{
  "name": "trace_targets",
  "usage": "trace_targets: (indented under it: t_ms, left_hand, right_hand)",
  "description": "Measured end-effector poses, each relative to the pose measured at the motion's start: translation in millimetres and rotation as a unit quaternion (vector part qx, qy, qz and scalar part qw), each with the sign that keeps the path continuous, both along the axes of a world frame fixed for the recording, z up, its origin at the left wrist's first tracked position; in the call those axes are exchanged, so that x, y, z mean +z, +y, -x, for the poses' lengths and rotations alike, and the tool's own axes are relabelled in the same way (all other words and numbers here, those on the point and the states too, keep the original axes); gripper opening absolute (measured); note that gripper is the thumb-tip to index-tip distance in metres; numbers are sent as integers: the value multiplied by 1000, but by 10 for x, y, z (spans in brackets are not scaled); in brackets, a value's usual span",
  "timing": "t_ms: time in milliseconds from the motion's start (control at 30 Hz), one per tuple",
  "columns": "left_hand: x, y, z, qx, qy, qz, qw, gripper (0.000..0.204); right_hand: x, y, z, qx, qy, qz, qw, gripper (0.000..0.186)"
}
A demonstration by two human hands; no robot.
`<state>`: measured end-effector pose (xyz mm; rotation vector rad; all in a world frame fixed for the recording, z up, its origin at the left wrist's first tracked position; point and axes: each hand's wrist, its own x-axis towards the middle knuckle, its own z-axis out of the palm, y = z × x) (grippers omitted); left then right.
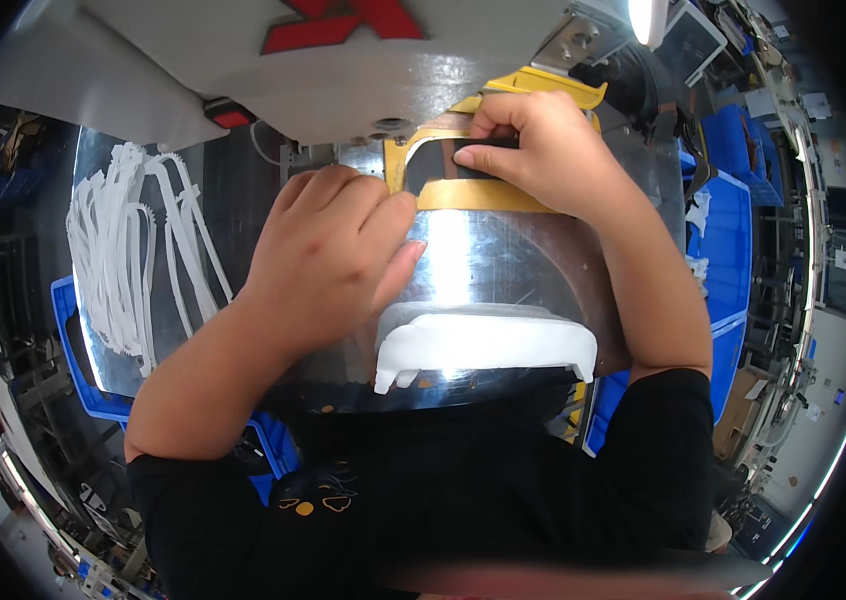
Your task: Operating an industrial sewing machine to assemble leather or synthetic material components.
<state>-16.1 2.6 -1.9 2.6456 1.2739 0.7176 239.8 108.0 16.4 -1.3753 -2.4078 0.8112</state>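
Observation:
A curved yellow frame (pixel 488 196) lies on the shiny metal worktable, under the front of a grey machine head (pixel 383 75). A narrow white edge (pixel 417 155) follows the inside of its curve. My right hand (pixel 553 145) is at the frame's far side, fingers curled over its band and thumb tip inside the opening. My left hand (pixel 338 240) is closed at the frame's left end; what its fingers hold, if anything, is hidden. Nearer to me lies a white shaped piece (pixel 488 343) with downturned ends.
A bundle of white strips (pixel 108 260) lies on the table's left side. Blue bins (pixel 731 250) stand at the right, and another blue bin (pixel 71 350) sits at the left. A lit lamp (pixel 647 22) hangs at the upper right, near a yellow bracket (pixel 553 87).

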Motion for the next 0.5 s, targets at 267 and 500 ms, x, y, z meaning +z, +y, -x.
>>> trace_targets:
  t_ms: [267, 500]
  left_hand:
    - [7, -21, -24, 20, 48, 26, 998, 56]
    - [4, -24, -30, 27, 93, 27, 995, 61]
  right_hand:
    - [5, -23, 13, -7, 6, -10, 1000, 24]
    - [-20, -20, -1, -2, 10, -23, 1000, 24]
